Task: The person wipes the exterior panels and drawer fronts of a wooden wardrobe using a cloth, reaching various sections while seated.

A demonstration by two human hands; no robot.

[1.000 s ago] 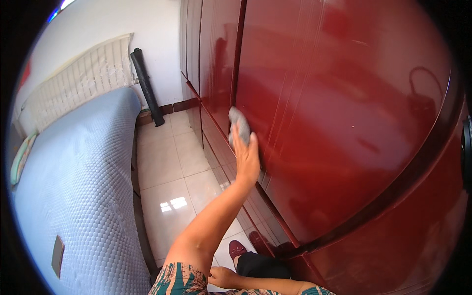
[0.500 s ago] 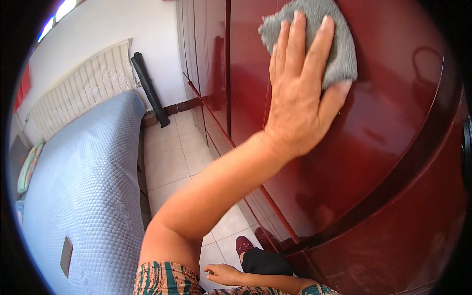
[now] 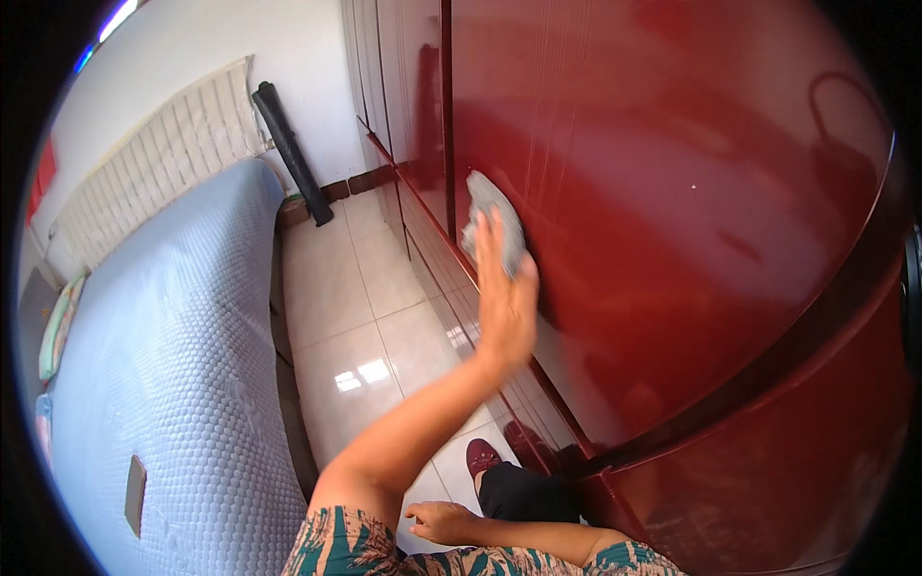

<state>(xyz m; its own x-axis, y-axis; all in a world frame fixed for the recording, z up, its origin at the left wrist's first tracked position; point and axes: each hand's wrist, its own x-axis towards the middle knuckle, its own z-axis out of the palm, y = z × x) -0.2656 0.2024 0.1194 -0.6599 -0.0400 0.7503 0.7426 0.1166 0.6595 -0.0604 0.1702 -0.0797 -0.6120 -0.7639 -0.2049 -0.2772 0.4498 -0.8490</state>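
Observation:
A grey cloth (image 3: 497, 223) is pressed against the glossy dark red wardrobe door (image 3: 624, 240) by my left hand (image 3: 506, 312). The fingers of that hand lie stretched along the cloth, and its thumb sits at the cloth's lower right edge. Motion blurs the hand slightly. My right hand (image 3: 444, 523) rests low in front of my body, away from the door. Its fingers are loosely bent and a little apart, with nothing seen in them.
A bed with a light blue quilted cover (image 3: 182, 355) stands on the left, a dark flat object (image 3: 135, 495) on it. A black roll (image 3: 293, 154) leans against the white wall. Pale tiles (image 3: 336, 336) cover the floor. My dark red shoe (image 3: 482, 455) is by the wardrobe's base.
My left hand has slid the cloth down and left across the door, toward the door's left edge. The right hand stays low, having shifted only slightly.

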